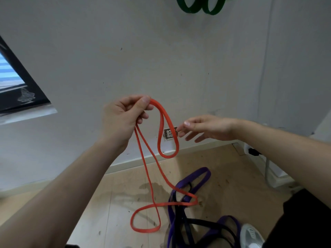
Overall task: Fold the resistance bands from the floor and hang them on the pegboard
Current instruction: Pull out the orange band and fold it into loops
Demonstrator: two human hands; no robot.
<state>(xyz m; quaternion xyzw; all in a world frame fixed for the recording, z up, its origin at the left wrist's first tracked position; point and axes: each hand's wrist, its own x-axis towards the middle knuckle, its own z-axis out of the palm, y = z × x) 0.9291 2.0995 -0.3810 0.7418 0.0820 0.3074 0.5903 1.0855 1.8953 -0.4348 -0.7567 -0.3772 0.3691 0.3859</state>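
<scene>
Left hand is pinching the orange band at its fold, so a short loop is hanging while the long end is trailing onto the near floor; right hand is reaching open-fingered toward that loop, probably to gather it. Purple band and black band are lying tangled to the right. Green bands far above are cut off, their pegboard hidden

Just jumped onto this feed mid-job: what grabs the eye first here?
The orange band dominates the centre: the left hand pinches its top fold while long loops trail down towards the floor. The right hand hovers open just right of it, touching nothing. Purple and black bands lie tangled on the floor at lower right, and green bands hang at the top edge.
</scene>
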